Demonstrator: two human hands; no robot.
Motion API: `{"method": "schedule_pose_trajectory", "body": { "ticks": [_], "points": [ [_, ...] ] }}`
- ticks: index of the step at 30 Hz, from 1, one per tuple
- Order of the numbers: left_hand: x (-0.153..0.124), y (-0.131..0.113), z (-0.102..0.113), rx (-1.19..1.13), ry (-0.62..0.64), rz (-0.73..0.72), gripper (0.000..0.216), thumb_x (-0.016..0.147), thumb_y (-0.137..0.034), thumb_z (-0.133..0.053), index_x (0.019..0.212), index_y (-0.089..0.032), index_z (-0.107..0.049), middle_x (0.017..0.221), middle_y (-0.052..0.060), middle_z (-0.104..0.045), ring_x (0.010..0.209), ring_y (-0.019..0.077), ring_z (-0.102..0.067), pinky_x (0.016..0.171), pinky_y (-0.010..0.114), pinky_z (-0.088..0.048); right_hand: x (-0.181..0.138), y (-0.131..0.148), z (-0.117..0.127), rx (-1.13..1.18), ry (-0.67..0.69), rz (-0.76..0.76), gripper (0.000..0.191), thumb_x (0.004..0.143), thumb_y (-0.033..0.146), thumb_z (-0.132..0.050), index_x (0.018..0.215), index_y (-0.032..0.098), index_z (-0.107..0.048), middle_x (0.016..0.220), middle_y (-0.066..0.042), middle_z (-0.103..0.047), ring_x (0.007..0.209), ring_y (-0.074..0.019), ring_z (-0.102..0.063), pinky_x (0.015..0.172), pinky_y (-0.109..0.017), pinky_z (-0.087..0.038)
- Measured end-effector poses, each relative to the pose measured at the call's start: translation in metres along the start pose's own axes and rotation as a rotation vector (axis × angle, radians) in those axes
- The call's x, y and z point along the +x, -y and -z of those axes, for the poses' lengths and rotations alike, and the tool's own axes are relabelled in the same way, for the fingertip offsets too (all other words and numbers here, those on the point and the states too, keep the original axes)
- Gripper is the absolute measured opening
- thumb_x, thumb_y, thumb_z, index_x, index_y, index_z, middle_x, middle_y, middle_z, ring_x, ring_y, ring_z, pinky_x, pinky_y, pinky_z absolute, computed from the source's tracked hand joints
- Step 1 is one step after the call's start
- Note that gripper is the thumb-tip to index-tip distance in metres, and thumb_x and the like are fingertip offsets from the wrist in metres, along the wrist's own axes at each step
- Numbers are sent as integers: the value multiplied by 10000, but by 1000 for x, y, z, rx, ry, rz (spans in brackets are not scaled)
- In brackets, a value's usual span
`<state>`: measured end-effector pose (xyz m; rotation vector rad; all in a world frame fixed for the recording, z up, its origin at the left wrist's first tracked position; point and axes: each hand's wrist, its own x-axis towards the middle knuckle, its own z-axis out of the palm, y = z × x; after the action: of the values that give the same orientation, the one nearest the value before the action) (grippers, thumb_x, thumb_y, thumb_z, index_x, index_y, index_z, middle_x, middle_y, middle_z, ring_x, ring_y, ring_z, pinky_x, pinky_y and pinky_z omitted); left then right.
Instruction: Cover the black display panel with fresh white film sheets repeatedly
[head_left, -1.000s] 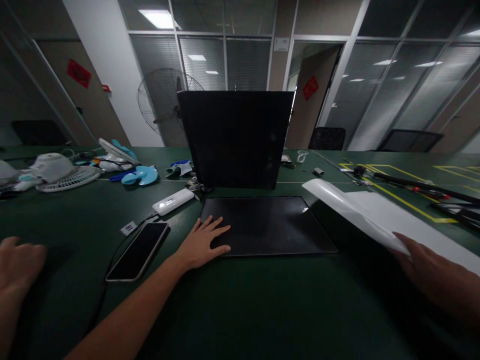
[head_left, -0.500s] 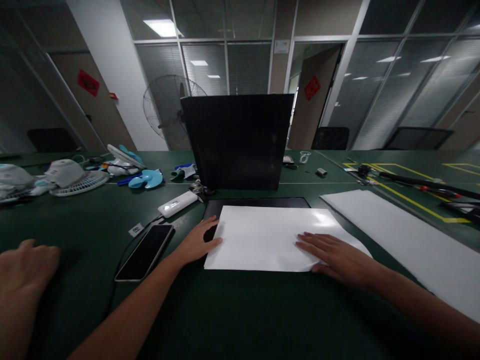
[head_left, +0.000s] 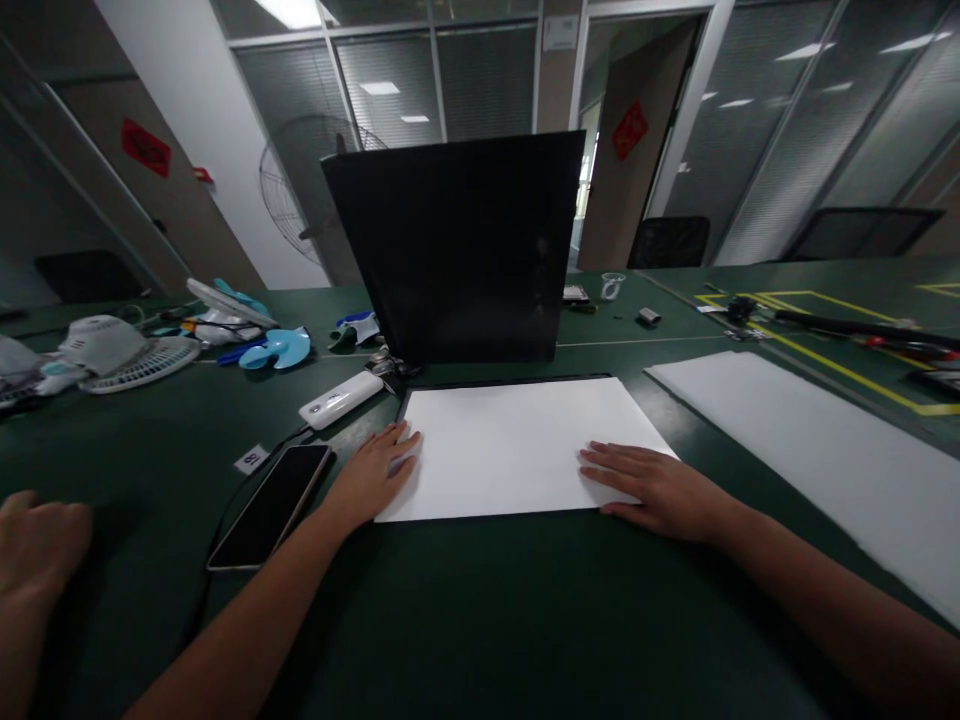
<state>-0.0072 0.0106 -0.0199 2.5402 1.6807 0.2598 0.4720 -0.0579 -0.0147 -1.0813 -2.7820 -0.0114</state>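
Observation:
A white paper sheet [head_left: 502,450] lies flat over a thin black base, of which only a dark back edge [head_left: 510,380] shows. My left hand [head_left: 373,475] rests at the sheet's left edge, fingers spread, thumb and fingertips on the paper. On the right side of the sheet, my right hand [head_left: 649,487] lies palm down with its fingers stretched out. Neither hand grips anything. Behind the sheet stands a large black panel [head_left: 465,250], tilted slightly.
Another person's hand [head_left: 45,545] rests at the far left. A phone [head_left: 271,507] and a white cabled device [head_left: 341,400] lie left of the sheet. Long white sheets [head_left: 795,450] lie to the right. Fan parts [head_left: 142,355] and a clear cup [head_left: 612,286] stand farther back.
The sheet now covers most of the black base, and its curled right side lies flat. Both hands stay on it, shifted slightly with it. The camera view has tipped a little.

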Motion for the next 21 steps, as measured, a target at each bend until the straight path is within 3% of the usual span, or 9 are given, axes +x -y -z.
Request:
{"method": "schedule_pose_trajectory", "body": {
  "ticks": [4, 7, 13, 21],
  "points": [
    [2, 4, -5, -39, -7, 61, 550, 1042, -492, -371, 1520, -257, -507, 1652, 71, -357, 1544, 287, -282, 1262, 519, -223, 2, 3, -6, -114, -179, 122, 393, 1036, 259, -491, 1407, 212, -612, 1413, -84, -626, 1282, -220, -608, 1057, -432, -548],
    [3, 4, -6, -70, -18, 96, 539, 1038, -484, -381, 1516, -271, -513, 1657, 58, -350, 1537, 294, -300, 1259, 524, -229, 4, 6, -9, -156, -273, 156, 348, 1012, 195, -523, 1332, 177, -658, 1314, -104, -690, 1190, -218, -669, 971, -395, -600],
    [4, 2, -8, -111, -54, 134, 529, 1021, -469, -422, 1494, -265, -542, 1660, 62, -338, 1533, 308, -307, 1257, 531, -219, 5, 7, -10, -209, -291, 172, 339, 982, 130, -531, 1290, 148, -670, 1294, -114, -700, 1168, -231, -682, 897, -387, -630],
    [5, 2, -6, -141, -73, 184, 506, 1008, -417, -437, 1461, -247, -584, 1642, 69, -376, 1519, 301, -340, 1252, 486, -249, 10, 15, -6, -117, -248, 102, 326, 1001, 224, -529, 1288, 192, -682, 1331, -72, -685, 1193, -208, -668, 971, -392, -603]
  ]
}}
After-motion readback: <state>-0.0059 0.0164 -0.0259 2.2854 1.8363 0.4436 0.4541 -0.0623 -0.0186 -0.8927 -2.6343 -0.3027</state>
